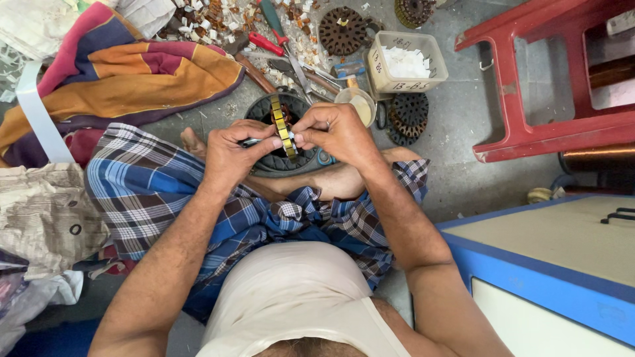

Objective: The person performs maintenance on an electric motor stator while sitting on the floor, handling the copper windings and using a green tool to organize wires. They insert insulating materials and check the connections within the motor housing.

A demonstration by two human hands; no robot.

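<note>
Stator (281, 142) sat on the floor just ahead of the crossed legs, directly under both hands — dark ring, edge-on to the camera, with a yellow-banded strip (283, 127) running near-vertical over its rim. Long axis of the strip pointed away from the body. Left hand (231, 155) pinched a thin metal tool (250, 141) at the strip's left side; right hand (334, 135) pinched a small white slip (295, 137) against its right. Both hands narrow, fingertips nearly meeting, equally near.

Place: a floor-level repair workshop.
Signs: pliers (272, 32) and scraps on the concrete floor (463, 112), slotted motor cores (342, 30), copper wire spool (598, 165).
</note>
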